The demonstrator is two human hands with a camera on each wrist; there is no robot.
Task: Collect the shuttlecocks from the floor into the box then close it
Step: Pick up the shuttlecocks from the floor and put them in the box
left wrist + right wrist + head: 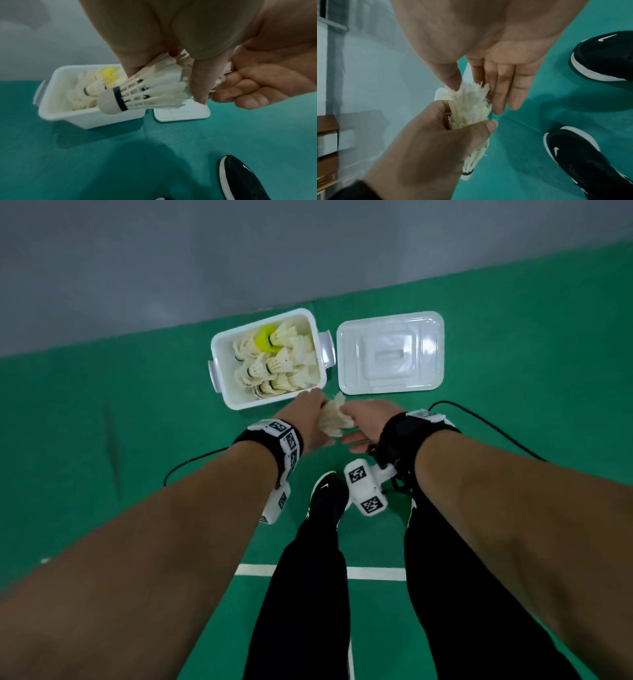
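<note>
A stack of white feather shuttlecocks (334,419) hangs in the air just in front of the open white box (263,402). My left hand (305,412) grips the stack round its feathers, cork end (109,104) pointing at the box. My right hand (359,422) pinches the feather tips (467,92) between thumb and forefinger, its other fingers straight. The box (89,117) holds several white shuttlecocks (274,368) and a yellow one (265,338). Its lid (390,350) lies flat on the green floor right of the box.
My black shoes (604,55) (573,152) stand on the green mat below the hands. Black cables (479,419) trail on the floor at both sides. A white court line (373,573) runs behind my feet. Grey floor (171,268) lies beyond the box.
</note>
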